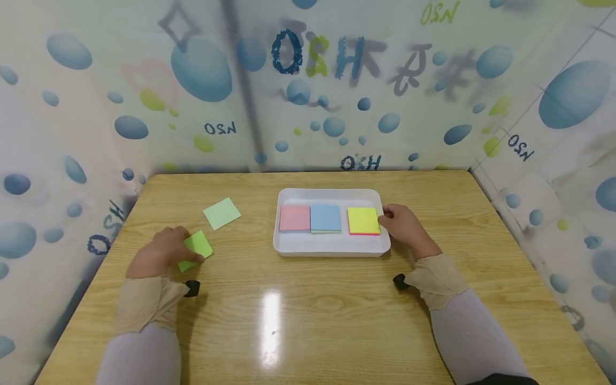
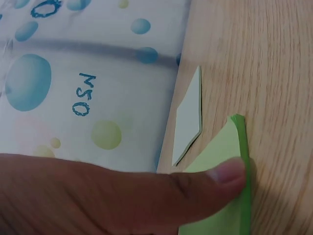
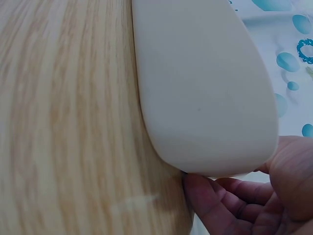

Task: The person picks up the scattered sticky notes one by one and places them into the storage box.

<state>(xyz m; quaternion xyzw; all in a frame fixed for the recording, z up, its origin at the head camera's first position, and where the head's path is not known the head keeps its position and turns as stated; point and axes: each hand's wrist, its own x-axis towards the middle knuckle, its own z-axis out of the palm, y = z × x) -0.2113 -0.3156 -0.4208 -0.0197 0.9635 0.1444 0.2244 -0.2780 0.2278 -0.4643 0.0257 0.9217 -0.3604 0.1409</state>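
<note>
My left hand [image 1: 163, 248] grips a bright green sticky note pad [image 1: 200, 244] at the table's left side. In the left wrist view the thumb [image 2: 210, 183] lies across the pad's top near its edge. A pale green pad [image 1: 222, 214] lies just beyond it. With its thumb at the rim and fingers curled against the outside, my right hand [image 1: 408, 229] holds the right end of a white tray [image 1: 332, 246]. Inside the tray sit a pink pad [image 1: 295, 218], a blue pad [image 1: 325, 218] touching it, and a yellow pad [image 1: 363, 220] apart at the right.
The wooden table [image 1: 327, 321] has its far edge against a patterned curtain [image 1: 308, 107], with similar cloth on both sides. Under the blue pad a pale green edge shows, and under the yellow pad a red one. Light glares on the tabletop near the front.
</note>
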